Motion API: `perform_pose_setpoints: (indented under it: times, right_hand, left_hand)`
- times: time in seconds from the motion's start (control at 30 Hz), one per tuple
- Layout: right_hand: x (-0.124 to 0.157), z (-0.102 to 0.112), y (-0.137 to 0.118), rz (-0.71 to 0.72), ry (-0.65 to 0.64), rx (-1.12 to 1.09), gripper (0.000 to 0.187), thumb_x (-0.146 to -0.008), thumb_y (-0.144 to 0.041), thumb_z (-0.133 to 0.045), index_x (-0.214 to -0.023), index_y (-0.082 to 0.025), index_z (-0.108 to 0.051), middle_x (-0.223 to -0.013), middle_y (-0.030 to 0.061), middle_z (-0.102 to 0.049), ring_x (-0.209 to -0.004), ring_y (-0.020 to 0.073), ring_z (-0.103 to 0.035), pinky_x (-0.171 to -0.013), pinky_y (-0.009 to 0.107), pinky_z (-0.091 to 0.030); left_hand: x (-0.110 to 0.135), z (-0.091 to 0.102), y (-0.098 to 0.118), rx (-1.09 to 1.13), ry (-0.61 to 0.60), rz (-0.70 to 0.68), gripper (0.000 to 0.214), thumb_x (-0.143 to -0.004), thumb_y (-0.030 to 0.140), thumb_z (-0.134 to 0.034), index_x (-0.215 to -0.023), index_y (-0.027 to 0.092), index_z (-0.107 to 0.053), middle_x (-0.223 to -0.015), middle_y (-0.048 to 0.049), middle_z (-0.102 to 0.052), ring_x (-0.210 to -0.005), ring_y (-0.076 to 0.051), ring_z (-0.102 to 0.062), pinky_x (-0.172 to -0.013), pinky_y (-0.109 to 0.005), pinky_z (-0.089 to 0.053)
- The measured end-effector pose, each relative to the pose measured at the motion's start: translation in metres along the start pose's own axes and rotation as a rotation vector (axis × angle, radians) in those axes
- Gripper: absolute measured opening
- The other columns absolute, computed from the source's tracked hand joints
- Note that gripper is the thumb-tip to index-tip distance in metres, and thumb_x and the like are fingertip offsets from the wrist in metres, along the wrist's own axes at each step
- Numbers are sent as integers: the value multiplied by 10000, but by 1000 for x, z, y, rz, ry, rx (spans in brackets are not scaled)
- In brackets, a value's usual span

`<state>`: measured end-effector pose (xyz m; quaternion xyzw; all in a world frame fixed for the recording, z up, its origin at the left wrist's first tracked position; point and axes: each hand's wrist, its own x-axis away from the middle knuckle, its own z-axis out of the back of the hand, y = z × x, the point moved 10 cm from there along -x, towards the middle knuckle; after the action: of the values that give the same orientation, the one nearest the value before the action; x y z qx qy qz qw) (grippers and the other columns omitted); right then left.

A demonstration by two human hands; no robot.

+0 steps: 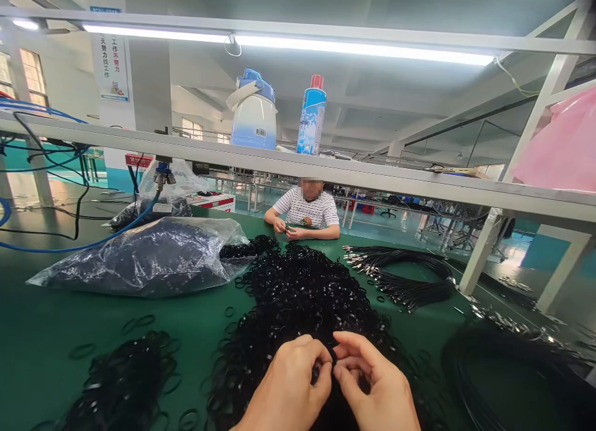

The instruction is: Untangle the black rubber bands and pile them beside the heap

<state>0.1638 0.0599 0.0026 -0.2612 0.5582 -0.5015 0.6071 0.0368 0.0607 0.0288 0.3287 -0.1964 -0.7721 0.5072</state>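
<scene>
My left hand (298, 375) and my right hand (372, 378) meet over the near part of a large heap of black rubber rings (307, 288). Between the fingertips shows a small piece of a black ring (332, 355), pinched by my left thumb and fingers. My right hand's fingers are curled against the same piece, its index finger raised a little. Most of the ring is hidden by the fingers. A smaller pile of black rings (121, 381) lies to the left of my hands.
A clear plastic bag (153, 257) full of black pieces spills onto the green table (186, 322). Bundles of black cables (410, 276) with metal ends lie at right. Overhead, a shelf (372, 173) carries a jug (254, 117) and a spray can (311, 117). Across sits another person (310, 210).
</scene>
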Motion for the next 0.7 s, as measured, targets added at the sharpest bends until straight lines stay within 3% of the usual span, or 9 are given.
perform_pose_setpoints:
  times: [0.1, 0.2, 0.3, 0.43, 0.57, 0.7]
  right_hand:
    - [2, 5, -18, 107, 61, 168, 216, -732, -236, -533, -911, -231, -655, -810, 10, -676, -664, 147, -621, -612, 226, -493]
    - [0, 15, -32, 226, 101, 352, 171, -750, -178, -482, -831, -240, -620, -763, -7, -640, -563, 128, -539, -559, 223, -453]
    - [-3, 21, -34, 319, 73, 479, 175, -764, -131, -443, -797, -235, -580, -766, -11, -611, -566, 124, -531, -553, 218, -442]
    - [-8, 29, -28, 355, 83, 563, 204, -777, -104, -384, -764, -225, -548, -785, -1, -600, -595, 131, -554, -570, 231, -453]
    - [-11, 31, -18, 321, 83, 582, 255, -824, -128, -358, -801, -220, -594, -821, 16, -640, -691, 160, -611, -640, 267, -491]
    - [-8, 24, -18, 355, 49, 648, 276, -872, -172, -397, -884, -235, -666, -966, 42, -677, -920, 224, -613, -802, 361, -487]
  left_hand:
    - [-3, 3, -9, 140, 4, 93, 164, -736, 176, -459, -678, 181, -612, -648, 2, -582, -567, -126, -533, -530, -221, -380]
    - [-5, -8, -26, 409, -96, 291, 121, -733, 241, -482, -677, 179, -570, -439, 65, -449, -372, -77, -397, -398, -187, -268]
    - [-6, -15, -38, 600, -130, 396, 93, -729, 253, -500, -684, 184, -543, -355, 92, -395, -340, -57, -318, -387, -170, -213]
    - [-6, -22, -52, 633, -123, 465, 72, -717, 239, -522, -667, 188, -525, -309, 98, -381, -325, -45, -263, -379, -170, -165]
    - [-8, -22, -58, 647, -124, 475, 166, -721, 332, -582, -685, 175, -541, -358, 85, -421, -329, -34, -257, -376, -174, -137]
    - [-7, -22, -51, 763, -160, 457, 436, -716, 548, -592, -904, 155, -587, -665, -12, -626, -371, -29, -363, -367, -162, -126]
